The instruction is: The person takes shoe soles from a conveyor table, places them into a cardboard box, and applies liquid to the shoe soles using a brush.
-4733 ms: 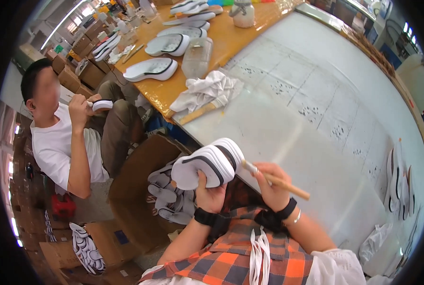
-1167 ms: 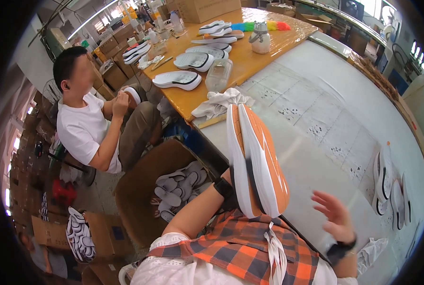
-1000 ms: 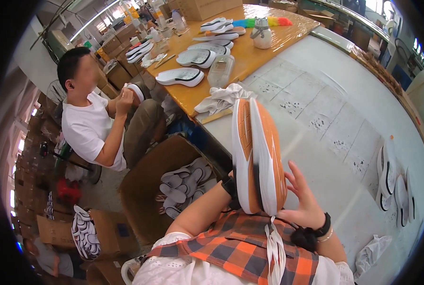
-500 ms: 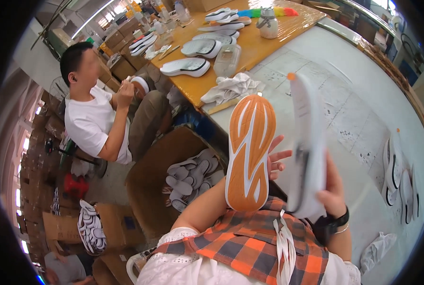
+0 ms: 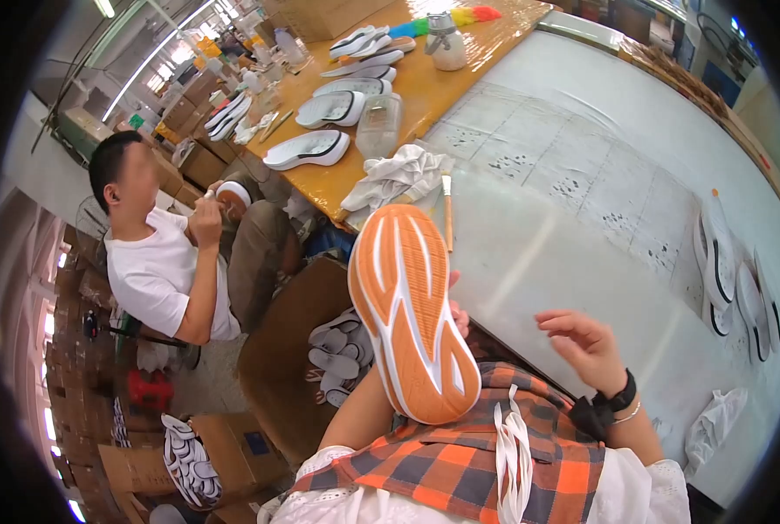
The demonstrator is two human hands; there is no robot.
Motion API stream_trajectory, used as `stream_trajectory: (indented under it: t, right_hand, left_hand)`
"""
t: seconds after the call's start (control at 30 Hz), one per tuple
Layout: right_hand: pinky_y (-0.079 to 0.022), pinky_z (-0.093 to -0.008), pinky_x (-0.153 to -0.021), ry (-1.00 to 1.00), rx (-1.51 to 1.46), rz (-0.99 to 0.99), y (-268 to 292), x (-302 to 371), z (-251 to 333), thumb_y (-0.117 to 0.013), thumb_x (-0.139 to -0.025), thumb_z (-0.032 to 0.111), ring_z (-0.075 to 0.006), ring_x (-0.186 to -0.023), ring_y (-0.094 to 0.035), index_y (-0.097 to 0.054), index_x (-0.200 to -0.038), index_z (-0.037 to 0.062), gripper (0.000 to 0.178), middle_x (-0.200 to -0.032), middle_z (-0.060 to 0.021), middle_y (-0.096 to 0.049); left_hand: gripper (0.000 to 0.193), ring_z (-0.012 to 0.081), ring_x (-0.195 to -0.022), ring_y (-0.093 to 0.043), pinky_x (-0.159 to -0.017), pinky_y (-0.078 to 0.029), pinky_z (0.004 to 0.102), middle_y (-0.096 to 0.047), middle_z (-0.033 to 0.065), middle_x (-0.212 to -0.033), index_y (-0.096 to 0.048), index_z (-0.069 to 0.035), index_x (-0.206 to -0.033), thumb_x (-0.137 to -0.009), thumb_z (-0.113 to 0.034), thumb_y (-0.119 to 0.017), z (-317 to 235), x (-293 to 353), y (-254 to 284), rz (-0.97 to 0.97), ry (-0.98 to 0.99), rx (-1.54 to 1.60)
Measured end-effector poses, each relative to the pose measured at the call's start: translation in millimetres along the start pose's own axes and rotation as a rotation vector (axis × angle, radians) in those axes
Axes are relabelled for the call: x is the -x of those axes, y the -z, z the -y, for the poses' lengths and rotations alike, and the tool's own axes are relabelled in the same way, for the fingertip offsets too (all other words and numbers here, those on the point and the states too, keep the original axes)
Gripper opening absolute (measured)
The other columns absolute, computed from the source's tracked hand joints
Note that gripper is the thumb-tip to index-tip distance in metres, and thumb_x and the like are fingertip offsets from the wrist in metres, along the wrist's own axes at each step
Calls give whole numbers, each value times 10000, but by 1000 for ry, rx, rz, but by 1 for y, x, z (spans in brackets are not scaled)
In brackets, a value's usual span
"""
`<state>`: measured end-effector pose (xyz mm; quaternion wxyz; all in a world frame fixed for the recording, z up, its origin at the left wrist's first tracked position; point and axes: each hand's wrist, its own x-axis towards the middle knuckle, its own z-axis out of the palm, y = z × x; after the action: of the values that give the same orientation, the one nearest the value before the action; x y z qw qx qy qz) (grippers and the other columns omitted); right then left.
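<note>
A shoe sole (image 5: 412, 323) with an orange, white-lined tread and white edge stands up in front of me, tread facing me. My left hand (image 5: 458, 306) is behind it and grips it; only some fingertips show past its right edge. Whether a second sole lies behind it is hidden. To the right, my right hand (image 5: 582, 348) hovers over the pale tabletop with bent fingers apart and nothing in them. A brush (image 5: 447, 214) with a wooden handle lies on the table beyond the sole, beside a crumpled white cloth (image 5: 403, 177).
White soles (image 5: 307, 150) and a clear plastic container (image 5: 378, 127) sit on the yellow table. More soles (image 5: 717, 262) stand at the right. A white rag (image 5: 715, 421) lies near right. A co-worker (image 5: 167, 271) sits at left by a cardboard box (image 5: 272, 362) of soles.
My right hand no longer holds the white sole it had and is now empty. The sole in my left hand has moved left and tilted. The brush has come into view.
</note>
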<state>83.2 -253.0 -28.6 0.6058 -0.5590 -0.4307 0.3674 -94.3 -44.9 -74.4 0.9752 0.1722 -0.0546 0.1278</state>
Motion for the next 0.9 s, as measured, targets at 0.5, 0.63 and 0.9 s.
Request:
stream_trajectory:
  t: [0.5,0.63,0.9]
  right_hand:
    - [-445,-243,-729,32,148,-1416,249,127,-21,-548,-847,120,-95,-818,-541,-578,-1024,32,200,-936,-15,-581]
    - [-472,-256,-495,-368,251,-1329,304,105,-50,-601,-826,301,-144,-657,-577,-493,-1123,-21,451,-925,-105,-581]
    - [-534,-391,-606,-251,-256,-952,224,67,-30,-555,-830,241,-225,-801,-587,-363,-1236,-1,510,-1002,-125,-540]
  left_hand:
    - [763,232,-940,-496,-788,-396,333,-447,23,-1330,-348,-100,-1351,-848,-664,-239,-85,114,94,-970,-942,14]
    - [591,194,-941,-505,-781,-409,310,-440,-16,-1342,-352,-137,-1358,-916,-527,-315,-68,60,76,-471,-660,-164]
    - [625,273,-982,-544,-819,-439,442,-499,119,-1244,-329,-135,-1337,-882,-562,-367,50,-104,-3,-196,218,-298]
